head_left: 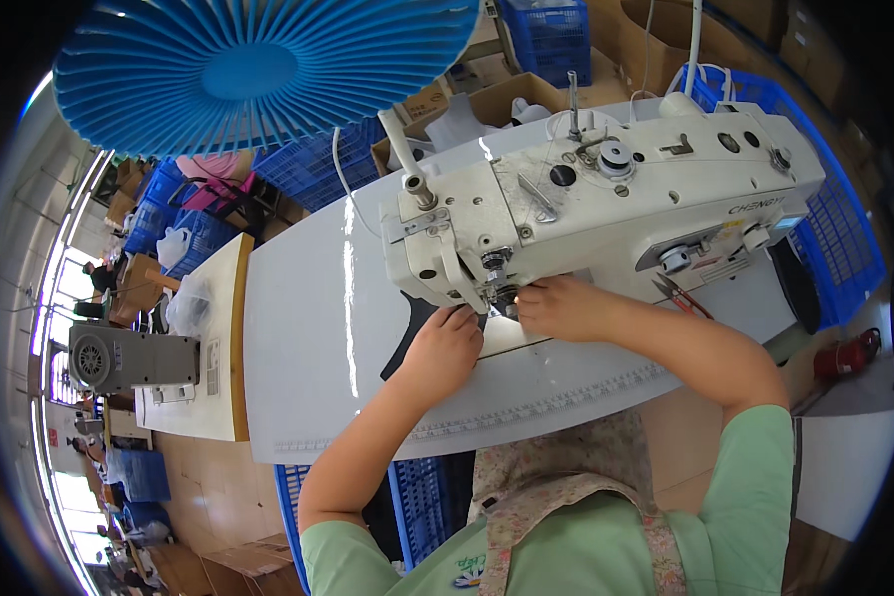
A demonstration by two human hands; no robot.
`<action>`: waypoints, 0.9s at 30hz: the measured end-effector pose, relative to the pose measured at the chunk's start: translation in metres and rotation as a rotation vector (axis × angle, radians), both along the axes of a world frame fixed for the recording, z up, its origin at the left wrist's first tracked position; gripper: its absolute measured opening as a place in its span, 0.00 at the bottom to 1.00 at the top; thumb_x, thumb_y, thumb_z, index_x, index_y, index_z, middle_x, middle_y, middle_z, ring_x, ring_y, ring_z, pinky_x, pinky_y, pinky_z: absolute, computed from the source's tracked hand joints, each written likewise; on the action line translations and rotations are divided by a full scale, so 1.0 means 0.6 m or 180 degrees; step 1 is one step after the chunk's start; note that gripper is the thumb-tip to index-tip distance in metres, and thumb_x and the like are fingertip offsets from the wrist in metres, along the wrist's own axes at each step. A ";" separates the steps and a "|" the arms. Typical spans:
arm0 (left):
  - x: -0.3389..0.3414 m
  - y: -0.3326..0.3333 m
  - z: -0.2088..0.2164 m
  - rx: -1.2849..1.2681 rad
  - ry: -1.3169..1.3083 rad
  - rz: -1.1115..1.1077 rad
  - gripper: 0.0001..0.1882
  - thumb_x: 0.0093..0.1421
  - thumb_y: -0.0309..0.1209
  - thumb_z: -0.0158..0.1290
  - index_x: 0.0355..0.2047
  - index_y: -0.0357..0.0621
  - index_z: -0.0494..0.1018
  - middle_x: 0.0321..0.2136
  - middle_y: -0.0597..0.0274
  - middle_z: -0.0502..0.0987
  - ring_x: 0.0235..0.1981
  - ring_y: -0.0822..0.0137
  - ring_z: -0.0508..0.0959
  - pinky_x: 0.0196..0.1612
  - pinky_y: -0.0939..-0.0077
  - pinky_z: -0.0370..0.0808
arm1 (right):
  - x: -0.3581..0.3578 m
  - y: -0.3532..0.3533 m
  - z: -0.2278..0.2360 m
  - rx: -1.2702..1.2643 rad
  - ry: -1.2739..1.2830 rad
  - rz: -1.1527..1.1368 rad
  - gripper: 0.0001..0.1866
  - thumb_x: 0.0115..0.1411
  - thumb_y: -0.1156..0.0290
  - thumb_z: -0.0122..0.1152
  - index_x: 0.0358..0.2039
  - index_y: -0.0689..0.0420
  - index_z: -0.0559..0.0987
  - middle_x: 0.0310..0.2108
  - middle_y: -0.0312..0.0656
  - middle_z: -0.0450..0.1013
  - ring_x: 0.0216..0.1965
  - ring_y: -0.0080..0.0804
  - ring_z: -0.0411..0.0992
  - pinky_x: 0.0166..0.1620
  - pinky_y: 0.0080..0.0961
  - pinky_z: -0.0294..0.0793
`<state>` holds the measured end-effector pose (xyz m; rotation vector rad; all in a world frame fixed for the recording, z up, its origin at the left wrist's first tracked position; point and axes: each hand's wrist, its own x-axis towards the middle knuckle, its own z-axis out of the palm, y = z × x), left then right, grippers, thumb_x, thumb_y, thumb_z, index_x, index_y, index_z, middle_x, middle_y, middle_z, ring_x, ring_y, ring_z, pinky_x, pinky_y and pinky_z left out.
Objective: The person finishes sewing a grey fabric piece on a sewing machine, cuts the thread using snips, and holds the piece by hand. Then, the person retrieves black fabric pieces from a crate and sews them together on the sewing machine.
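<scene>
At the needle end of a white sewing machine [586, 199], both my hands work close together. My left hand [445, 350] is closed, its fingers curled over a black fabric piece [405, 336] on the table, left of the needle. Just right of the needle, beside the presser foot area, my right hand [558, 308] is closed with fingertips pinched together; what they hold is too small to make out. The black piece is partly hidden under my left hand and the machine head. Red-handled scissors [681, 296] lie under the machine arm, right of my right hand.
A white sewing table [308, 298] with a ruler strip [536, 409] along its near edge carries the machine. A blue fan [258, 72] hangs over the far left. Blue crates [834, 219] stand around the table. Another machine table [223, 348] is at left.
</scene>
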<state>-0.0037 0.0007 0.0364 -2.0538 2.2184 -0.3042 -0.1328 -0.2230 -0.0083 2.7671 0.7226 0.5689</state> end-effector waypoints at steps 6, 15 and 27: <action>0.008 0.001 -0.010 -0.0076 0.0211 -0.0054 0.12 0.51 0.28 0.50 0.34 0.36 0.77 0.41 0.56 0.80 0.50 0.61 0.77 0.61 0.65 0.66 | -0.004 0.004 0.000 0.0299 -0.0037 0.0196 0.05 0.51 0.67 0.55 0.27 0.51 0.76 0.31 0.30 0.71 0.44 0.27 0.68 0.52 0.28 0.69; 0.001 -0.001 -0.025 -0.0175 0.0211 -0.0056 0.13 0.51 0.29 0.52 0.35 0.37 0.77 0.39 0.57 0.80 0.49 0.63 0.77 0.61 0.65 0.66 | -0.008 0.001 0.001 0.0599 -0.0018 0.0090 0.05 0.52 0.67 0.55 0.29 0.52 0.73 0.36 0.32 0.71 0.49 0.29 0.68 0.53 0.31 0.71; -0.002 -0.011 -0.046 -0.0505 0.0133 0.0014 0.10 0.51 0.29 0.50 0.30 0.37 0.76 0.32 0.56 0.80 0.45 0.60 0.78 0.59 0.65 0.66 | 0.003 0.028 -0.020 0.0692 -0.0227 -0.0178 0.04 0.51 0.67 0.56 0.26 0.51 0.72 0.31 0.31 0.69 0.46 0.30 0.68 0.49 0.30 0.70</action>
